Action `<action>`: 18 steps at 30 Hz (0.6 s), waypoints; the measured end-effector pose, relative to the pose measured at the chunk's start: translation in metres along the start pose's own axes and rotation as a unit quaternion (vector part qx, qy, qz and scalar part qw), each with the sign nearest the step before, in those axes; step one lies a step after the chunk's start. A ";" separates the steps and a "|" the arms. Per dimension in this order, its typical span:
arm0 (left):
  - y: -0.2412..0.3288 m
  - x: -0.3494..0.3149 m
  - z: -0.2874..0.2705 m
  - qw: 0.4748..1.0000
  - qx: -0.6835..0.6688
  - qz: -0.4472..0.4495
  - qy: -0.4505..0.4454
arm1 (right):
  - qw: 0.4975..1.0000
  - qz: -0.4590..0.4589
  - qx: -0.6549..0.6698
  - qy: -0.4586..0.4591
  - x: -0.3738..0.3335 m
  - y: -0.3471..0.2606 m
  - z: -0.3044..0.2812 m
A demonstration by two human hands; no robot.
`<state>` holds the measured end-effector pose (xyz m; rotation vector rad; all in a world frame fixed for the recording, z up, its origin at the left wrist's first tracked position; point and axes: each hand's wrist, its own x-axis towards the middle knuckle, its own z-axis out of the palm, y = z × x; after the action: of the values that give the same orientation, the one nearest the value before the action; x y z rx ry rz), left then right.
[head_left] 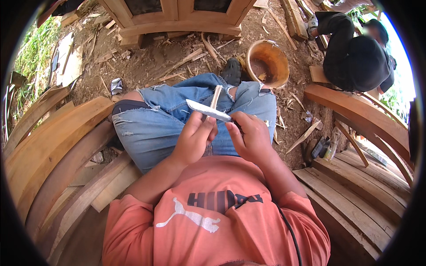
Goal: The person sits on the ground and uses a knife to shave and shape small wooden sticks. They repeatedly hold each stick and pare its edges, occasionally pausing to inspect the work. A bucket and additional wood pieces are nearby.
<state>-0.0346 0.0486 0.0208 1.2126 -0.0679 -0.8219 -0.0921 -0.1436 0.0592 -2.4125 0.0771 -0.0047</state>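
Observation:
Above my lap, my right hand (252, 135) is closed round the right end of a knife, whose pale, pointed blade (206, 109) reaches left. Its handle is hidden in my fingers. My left hand (196, 135) is closed on the lower end of a thin wooden stick (216, 96), which sticks up past the blade and away from me. Blade and stick cross just above my left fingers; I cannot tell how deep the edge sits in the wood. My legs in torn jeans (168, 106) are right behind both hands.
A tan bucket (267, 64) stands on the chip-strewn ground ahead. Beyond it is a wooden cabinet (177, 22). Curved timbers (57, 146) flank me on the left, more beams (359, 117) and planks (355, 195) on the right. Another person (359, 57) crouches at far right.

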 end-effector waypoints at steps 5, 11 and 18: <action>-0.006 -0.001 -0.010 0.998 -0.060 -0.002 -0.020 | 1.000 -0.024 0.009 -0.002 0.003 -0.001 0.005; -0.005 -0.001 -0.009 0.999 -0.005 0.036 -0.031 | 1.000 -0.025 0.000 -0.003 0.005 0.000 0.003; -0.007 0.000 -0.001 0.995 0.050 0.080 -0.017 | 0.999 -0.017 -0.038 -0.004 0.008 -0.003 -0.004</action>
<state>-0.0381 0.0490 0.0145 1.2704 -0.2330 -0.7059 -0.0839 -0.1443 0.0644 -2.4898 0.0331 -0.0088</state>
